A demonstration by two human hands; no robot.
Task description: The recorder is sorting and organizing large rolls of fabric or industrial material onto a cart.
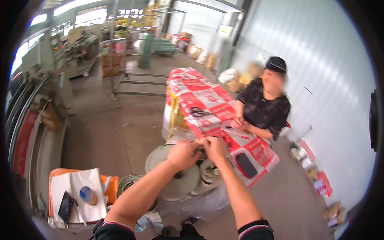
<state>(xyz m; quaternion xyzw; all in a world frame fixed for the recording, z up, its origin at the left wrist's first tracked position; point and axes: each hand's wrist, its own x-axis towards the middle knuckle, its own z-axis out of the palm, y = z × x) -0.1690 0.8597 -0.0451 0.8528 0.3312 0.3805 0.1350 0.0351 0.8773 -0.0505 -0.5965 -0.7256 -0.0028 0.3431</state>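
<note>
My left hand (184, 154) and my right hand (215, 147) meet at the near edge of a red and white printed sheet (208, 102) draped over a tall stack. Both hands pinch that edge with closed fingers. Just below them lie large round spools of pale tape (172, 184) and a smaller reel (209, 172). Black scissors (201, 112) lie on the sheet above my hands, and a dark phone (246, 165) rests on the sheet to the right.
Another person in a dark shirt and cap (264, 106) stands across the stack with hands on the sheet. At lower left sits an orange pile with papers, a tape roll (88, 195) and a dark device (66, 206). Machinery lines the left wall.
</note>
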